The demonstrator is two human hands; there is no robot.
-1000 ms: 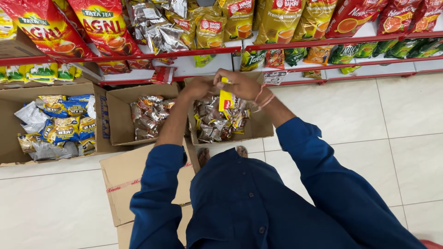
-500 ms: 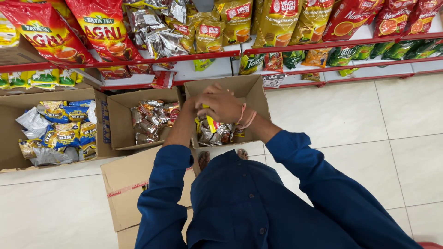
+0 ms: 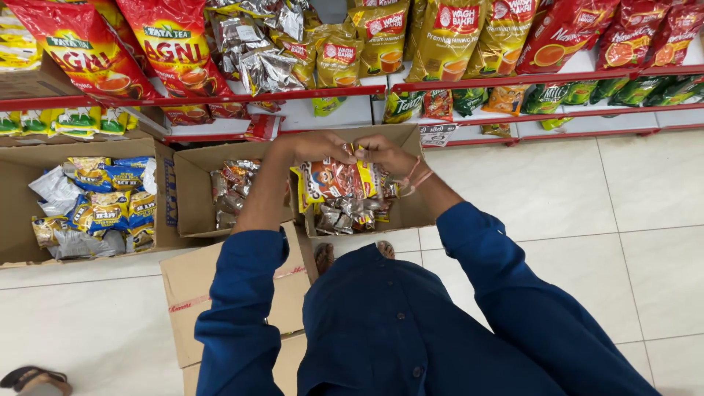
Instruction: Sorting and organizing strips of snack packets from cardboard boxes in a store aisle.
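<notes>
Both hands close on one bundle: the left hand [image 3: 312,149] pinches the top left of a strip of small yellow and red foil sachets [image 3: 331,180], and the right hand [image 3: 385,152] pinches its top right, so each grip is shut on the same strip. It hangs from the fingers just above the open brown cardboard box [image 3: 411,209] in the middle, which lies on the pale tiled floor [image 3: 557,198] and is part-filled with loose silvery sachets [image 3: 345,216].

To handle the strip well, I judge that both pinches should stay near the top edge and level with each other, so the sachets hang flat and do not fold or tangle with those below.

Its long axis seems to run left to right between the two hands, with the printed faces turned up toward the camera and the lower edges drooping toward the box.

A second open carton [image 3: 192,198] with brownish packets stands just to the left, under a red-edged shelf [image 3: 293,94] of large tea pouches
</notes>
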